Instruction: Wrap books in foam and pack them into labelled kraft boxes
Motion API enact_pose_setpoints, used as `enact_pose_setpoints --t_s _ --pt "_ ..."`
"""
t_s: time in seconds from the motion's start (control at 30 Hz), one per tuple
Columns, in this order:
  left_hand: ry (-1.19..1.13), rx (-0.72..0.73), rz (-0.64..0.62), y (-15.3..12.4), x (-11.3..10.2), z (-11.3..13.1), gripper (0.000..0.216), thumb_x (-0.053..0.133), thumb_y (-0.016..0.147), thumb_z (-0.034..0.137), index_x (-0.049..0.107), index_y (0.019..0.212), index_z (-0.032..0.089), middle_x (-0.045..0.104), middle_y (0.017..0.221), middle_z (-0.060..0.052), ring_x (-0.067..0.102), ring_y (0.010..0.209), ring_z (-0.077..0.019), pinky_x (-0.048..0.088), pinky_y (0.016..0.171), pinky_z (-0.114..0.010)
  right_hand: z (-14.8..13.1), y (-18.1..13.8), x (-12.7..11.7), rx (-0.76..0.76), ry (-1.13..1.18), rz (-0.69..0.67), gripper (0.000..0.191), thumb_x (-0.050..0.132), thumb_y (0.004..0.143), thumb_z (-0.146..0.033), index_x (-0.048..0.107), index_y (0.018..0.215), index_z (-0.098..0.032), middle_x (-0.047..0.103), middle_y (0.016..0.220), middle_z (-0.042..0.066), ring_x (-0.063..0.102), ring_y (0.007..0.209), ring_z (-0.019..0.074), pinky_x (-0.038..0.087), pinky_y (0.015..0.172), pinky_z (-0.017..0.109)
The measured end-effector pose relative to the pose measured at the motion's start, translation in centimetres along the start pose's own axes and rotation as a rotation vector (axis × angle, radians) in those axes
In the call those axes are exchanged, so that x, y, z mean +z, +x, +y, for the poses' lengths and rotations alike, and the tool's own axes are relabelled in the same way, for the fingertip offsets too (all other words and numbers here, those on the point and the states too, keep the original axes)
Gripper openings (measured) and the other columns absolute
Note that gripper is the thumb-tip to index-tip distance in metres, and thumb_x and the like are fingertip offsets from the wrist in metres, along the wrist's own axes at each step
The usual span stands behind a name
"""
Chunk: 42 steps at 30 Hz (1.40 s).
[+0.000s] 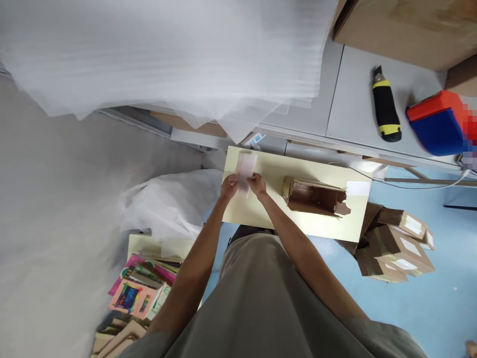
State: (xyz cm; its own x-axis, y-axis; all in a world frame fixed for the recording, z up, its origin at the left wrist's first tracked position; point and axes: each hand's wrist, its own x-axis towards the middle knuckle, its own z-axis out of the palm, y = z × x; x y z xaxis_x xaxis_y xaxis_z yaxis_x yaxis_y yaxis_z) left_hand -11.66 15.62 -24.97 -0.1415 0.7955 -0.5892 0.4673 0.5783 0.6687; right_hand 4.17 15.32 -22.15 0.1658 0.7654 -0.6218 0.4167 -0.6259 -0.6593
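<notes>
Olive shirt (pixel 261 298) fills the bottom of the view, and both bare forearms reach out from it to a pale yellow board (pixel 261 219) at about waist height. Out at the board's far left end the left hand (pixel 229 187) and right hand (pixel 258 185) sit close together, each pinching a lower corner of a small white foam strip (pixel 246 170). The strip runs away from the hands and lies partly flat on the board. Whether anything is folded inside it I cannot tell, though it has a faint pink tinge.

Just to the right on the same board lies a cardboard box (pixel 315 197), on its side, flaps open, and as far as I can see nothing in it. Down on the blue floor at the right are several taped boxes (pixel 398 246) with labels on them, so I'd judge those finished, while the open one is unfilled and unsealed and the strip is only partly handled.

Beyond the board, big foam sheets (pixel 167 54) drape over a grey table (pixel 350 114), where a black and yellow knife (pixel 385 107) lies untouched beside a red and blue thing (pixel 439 124). A crumpled foam heap (pixel 167 204) and a stack of bright cards (pixel 137 293) sit on the left.
</notes>
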Motion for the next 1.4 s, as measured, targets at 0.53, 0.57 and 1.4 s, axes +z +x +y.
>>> enact_pose_setpoints --t_s 0.53,0.57,1.4 --pt "-0.444 0.138 -0.067 -12.0 -1.0 7.0 0.075 0.046 0.102 0.081 0.076 0.125 0.017 0.082 0.123 -0.018 0.077 0.125 -0.0299 0.065 0.103 -0.042 1.1 -17.4 -13.2 -0.399 0.270 -0.098 0.034 0.057 0.106 -0.044 0.063 0.135 -0.028 0.079 0.123 0.007 0.080 0.087 0.0227 0.065 0.078 0.035" --pt "-0.442 0.146 -0.148 -13.2 -1.3 8.3 0.082 0.037 0.102 0.085 0.078 0.121 0.017 0.083 0.115 -0.018 0.078 0.123 -0.0315 0.066 0.100 -0.042 1.5 -18.4 -14.5 -0.418 0.347 -0.101 0.036 0.058 0.105 -0.050 0.063 0.134 -0.028 0.079 0.123 0.007 0.080 0.087 0.0223 0.065 0.077 0.034" --pt "0.258 0.706 -0.253 -21.3 12.0 25.1 0.037 0.068 0.101 0.043 0.083 0.125 0.020 0.084 0.124 -0.009 0.077 0.119 -0.0339 0.061 0.106 -0.040 16.8 -13.7 -32.5 -0.304 0.506 0.109 0.072 0.086 0.080 -0.065 0.071 0.137 -0.024 0.078 0.138 0.015 0.070 0.138 0.0385 0.062 0.110 0.055"
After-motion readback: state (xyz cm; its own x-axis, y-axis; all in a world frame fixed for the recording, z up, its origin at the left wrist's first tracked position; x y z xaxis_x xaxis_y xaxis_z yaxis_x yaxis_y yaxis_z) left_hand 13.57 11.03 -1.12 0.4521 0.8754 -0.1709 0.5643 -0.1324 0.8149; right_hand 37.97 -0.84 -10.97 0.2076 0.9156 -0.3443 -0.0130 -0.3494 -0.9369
